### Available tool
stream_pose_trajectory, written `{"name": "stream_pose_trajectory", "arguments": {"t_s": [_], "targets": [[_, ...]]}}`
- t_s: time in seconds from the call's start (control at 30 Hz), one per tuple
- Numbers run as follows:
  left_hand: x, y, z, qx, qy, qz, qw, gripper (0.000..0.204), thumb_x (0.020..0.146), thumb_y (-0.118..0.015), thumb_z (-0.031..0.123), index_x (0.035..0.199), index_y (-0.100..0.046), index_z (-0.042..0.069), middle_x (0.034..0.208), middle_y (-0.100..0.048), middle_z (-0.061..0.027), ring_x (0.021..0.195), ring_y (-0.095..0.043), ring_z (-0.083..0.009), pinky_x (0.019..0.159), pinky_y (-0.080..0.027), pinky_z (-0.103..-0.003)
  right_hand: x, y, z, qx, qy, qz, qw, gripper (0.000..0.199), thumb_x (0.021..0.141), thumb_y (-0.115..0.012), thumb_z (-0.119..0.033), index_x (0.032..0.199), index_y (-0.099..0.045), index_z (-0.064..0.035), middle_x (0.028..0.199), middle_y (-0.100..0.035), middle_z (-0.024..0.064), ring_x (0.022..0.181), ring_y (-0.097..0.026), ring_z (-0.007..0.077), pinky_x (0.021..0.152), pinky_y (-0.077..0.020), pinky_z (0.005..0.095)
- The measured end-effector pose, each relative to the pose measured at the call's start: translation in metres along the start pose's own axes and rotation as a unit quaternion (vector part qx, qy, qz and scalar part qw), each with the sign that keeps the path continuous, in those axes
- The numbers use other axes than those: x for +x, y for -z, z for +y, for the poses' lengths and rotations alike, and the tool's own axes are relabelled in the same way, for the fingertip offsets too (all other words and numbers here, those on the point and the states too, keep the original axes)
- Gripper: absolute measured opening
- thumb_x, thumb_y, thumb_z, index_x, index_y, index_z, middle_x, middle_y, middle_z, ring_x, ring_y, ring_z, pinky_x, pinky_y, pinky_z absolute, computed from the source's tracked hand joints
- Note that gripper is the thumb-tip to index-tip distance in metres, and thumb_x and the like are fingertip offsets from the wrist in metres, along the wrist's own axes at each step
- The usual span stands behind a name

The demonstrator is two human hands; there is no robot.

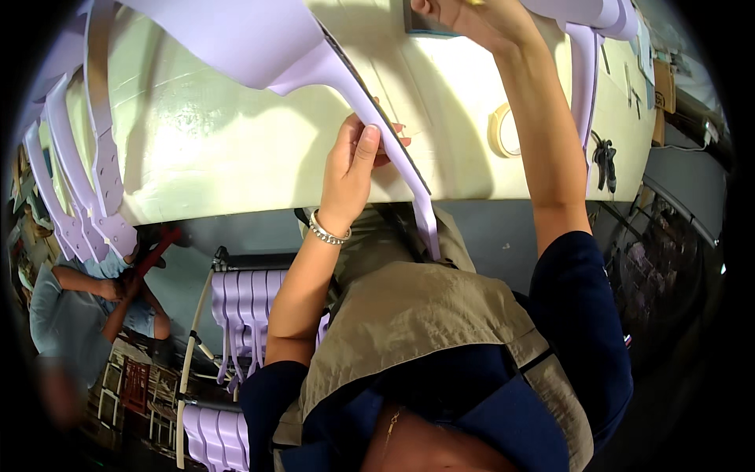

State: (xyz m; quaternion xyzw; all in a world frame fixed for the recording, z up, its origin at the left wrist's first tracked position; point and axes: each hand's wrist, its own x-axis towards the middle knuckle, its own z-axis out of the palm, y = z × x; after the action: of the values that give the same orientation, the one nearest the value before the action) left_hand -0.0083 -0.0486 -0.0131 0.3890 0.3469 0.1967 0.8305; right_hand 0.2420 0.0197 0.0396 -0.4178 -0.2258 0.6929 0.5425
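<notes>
Lavender strap (393,157), a flat, smooth band with a matte finish, runs from the broad lavender panel (236,39) at the upper left down across the pale surface (197,141) and hangs over its near edge above your lap. It is narrow, even in width and slightly curved, with a darker underside showing along its right edge and a rounded free end.

Your left hand (354,161) is pinched on the strap at mid-length: the thumb lies on top and the fingers curl beneath, red-painted nails showing past its edge. A beaded metal bracelet (326,232) circles that wrist.

Your right hand (464,16) is raised to the upper edge of the view, partly cut off; you cannot tell from this view whether it is closed on anything.

The surface is cream-coloured, glossy and scuffed, with strong glare at the centre. A roll of tan tape (503,130) lies flat on it to the right, and a dark tool (604,161) rests near the right edge. More lavender straps with punched holes (86,173) hang over the left edge, and further ones are stacked on a rack (236,315) below. Another person in a blue top (63,322) sits at the far left.
</notes>
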Motion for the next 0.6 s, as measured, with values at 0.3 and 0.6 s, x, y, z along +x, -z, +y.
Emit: {"name": "stream_pose_trajectory", "arguments": {"t_s": [0.3, 0.6], "targets": [[-0.019, -0.013, -0.016, 0.058, 0.024, -0.040, 0.997, 0.055, 0.093, -0.054, 0.012, 0.139, -0.027, -0.002, 0.107, -0.059, -0.0142, 0.097, -0.064, -0.0231, 0.082, -0.053, -0.032, -0.061, -0.009, 0.021, -0.278, 0.114, 0.197, 0.933, 0.022, 0.091, -0.058, -0.008, 0.110, -0.064, 0.0013, 0.071, -0.061, 0.0016, 0.067, -0.057, 0.0063, 0.058, -0.0441, 0.0188], [-0.035, -0.023, -0.029, 0.077, 0.054, -0.059, 0.994, 0.071, 0.088, -0.058, 0.002, 0.144, -0.015, 0.003, 0.112, -0.058, -0.0145, 0.102, -0.062, -0.0218, 0.088, -0.049, -0.033, -0.052, -0.036, 0.033, -0.215, 0.185, 0.040, 0.958, 0.013, 0.077, -0.067, 0.008, 0.089, -0.066, 0.0016, 0.088, -0.066, 0.0100, 0.079, -0.067, 0.0179, 0.072, -0.0549, 0.0268]]}}
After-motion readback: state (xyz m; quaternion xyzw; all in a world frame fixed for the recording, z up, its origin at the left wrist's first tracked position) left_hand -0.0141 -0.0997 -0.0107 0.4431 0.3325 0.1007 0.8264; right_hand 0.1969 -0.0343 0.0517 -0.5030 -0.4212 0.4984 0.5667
